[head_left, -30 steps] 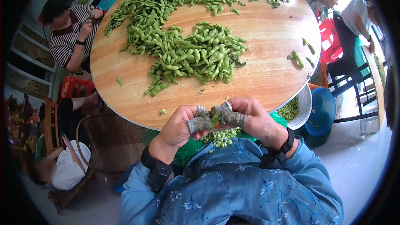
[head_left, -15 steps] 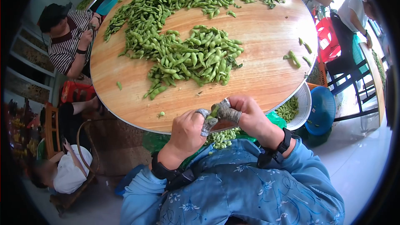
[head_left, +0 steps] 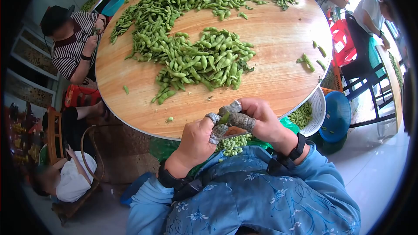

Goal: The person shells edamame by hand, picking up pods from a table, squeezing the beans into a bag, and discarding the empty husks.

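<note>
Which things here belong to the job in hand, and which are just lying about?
In the job: left hand, right hand, green pod between them, grey finger covers, pod heap, shelled beans.

Apparently just about: blue basin, red chair, wooden chair.

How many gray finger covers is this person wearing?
4 show: a far cover and near cover on the left hand, an upper cover and lower cover on the right hand. Others may be hidden.

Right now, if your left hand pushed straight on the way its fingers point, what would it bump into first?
Probably the right hand, its wrapped fingertips just past the green soybean pod that the left hand touches, though depth is unclear.
</note>
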`<state>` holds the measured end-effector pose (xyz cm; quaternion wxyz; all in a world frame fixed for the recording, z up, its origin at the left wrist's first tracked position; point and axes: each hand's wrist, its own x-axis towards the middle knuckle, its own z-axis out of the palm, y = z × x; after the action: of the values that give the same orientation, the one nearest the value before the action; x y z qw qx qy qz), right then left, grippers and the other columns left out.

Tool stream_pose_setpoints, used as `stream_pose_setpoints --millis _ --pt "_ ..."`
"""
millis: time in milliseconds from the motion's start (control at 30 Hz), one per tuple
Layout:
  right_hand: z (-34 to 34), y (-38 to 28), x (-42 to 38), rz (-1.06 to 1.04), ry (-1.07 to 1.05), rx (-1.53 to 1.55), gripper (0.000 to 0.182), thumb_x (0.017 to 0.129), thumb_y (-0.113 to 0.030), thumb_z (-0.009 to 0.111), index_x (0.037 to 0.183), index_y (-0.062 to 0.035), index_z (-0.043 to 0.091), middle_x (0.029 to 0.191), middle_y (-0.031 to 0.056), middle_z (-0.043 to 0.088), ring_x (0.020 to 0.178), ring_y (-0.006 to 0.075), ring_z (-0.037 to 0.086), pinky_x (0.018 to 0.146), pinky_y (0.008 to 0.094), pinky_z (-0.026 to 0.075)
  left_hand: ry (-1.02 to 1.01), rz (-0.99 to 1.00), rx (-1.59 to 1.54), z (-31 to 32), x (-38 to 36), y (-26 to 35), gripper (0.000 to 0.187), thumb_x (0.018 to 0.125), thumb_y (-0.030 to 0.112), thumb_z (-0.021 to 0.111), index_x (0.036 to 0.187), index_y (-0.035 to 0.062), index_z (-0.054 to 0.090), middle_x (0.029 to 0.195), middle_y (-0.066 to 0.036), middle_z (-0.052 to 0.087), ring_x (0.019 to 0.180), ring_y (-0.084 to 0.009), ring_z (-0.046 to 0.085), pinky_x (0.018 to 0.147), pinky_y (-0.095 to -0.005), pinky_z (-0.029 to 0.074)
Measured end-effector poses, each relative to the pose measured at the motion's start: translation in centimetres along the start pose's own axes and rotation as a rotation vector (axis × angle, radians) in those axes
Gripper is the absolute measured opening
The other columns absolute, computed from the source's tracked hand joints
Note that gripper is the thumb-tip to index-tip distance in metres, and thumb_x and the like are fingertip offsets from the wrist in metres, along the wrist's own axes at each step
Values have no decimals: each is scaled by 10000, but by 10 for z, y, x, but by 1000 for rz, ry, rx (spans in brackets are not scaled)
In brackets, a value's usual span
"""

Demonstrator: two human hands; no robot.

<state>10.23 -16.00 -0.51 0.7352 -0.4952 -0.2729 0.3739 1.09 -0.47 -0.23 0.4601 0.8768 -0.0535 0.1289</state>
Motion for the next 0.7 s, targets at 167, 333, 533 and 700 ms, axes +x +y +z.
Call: stream_pose_setpoints --millis 167,333,533,700 --pt "5 -8 -1 213 -26 190 193 867 -110 535 987 41 543 919 53 607 835 93 558 745 237 458 67 202 298 2 0 -9 188 664 62 624 790 8 494 618 -145 519 572 -359 529 487 -398 410" --pt "4 4 0 41 -36 81 172 852 -76 550 984 33 547 904 43 603 840 80 545 741 228 449 138 64 -156 7 3 3 103 777 44 552 867 -3 537 694 -139 581 602 -268 585 523 -306 446" --pt "3 1 1 -79 -34 -56 186 835 -80 580 981 31 550 884 23 592 838 64 523 732 219 432 13 -355 -864 7 -3 -12 123 837 103 533 900 -3 535 733 -151 595 637 -261 598 558 -296 454" --pt "3 -3 2 -47 5 5 180 834 -85 583 977 22 554 878 12 588 837 58 521 725 219 432 68 113 130 -7 7 7 114 820 111 563 866 11 532 687 -152 563 592 -300 559 535 -299 440"
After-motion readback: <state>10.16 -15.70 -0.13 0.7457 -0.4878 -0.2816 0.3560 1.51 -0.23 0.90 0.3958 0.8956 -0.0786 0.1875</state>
